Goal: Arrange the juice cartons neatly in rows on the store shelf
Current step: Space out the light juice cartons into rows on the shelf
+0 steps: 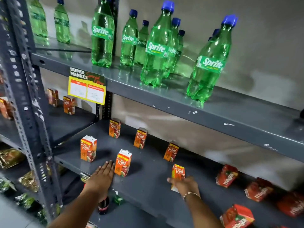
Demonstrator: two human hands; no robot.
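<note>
Grey steel shelf (148, 183) at the middle level, painted dark, chipped along the front lip. Nearest, at the front edge: left hand (102, 176) flat on the shelf, palm down, fingers straight and together, nothing held, fingertips just beside the front orange carton (123, 162) without a clear touch. Right hand (185, 185) further right, thin bracelet (190, 194) at the wrist, grip curled around the lower part of a tilted orange carton (178, 173), thumb out to the left; bottom of that carton hidden behind the fingers. Right of that, near the front: red cartons (227, 176) lying on their sides in a loose scatter, well apart from the orange ones, blurred at the frame edge. Deeper in: four more orange cartons upright and spaced out, no straight row, one at the left (88, 150), two towards the back (114, 128) (140, 138), one mid-right (171, 152). Beyond the upright post, on the neighbouring bay: two further cartons (69, 105) near the rear. Hanging from the shelf above: yellow price tag (86, 89), figures unreadable. Up top and furthest: green soda bottles (158, 51) with blue caps, standing in an uneven cluster against the grey wall (263, 38).
</note>
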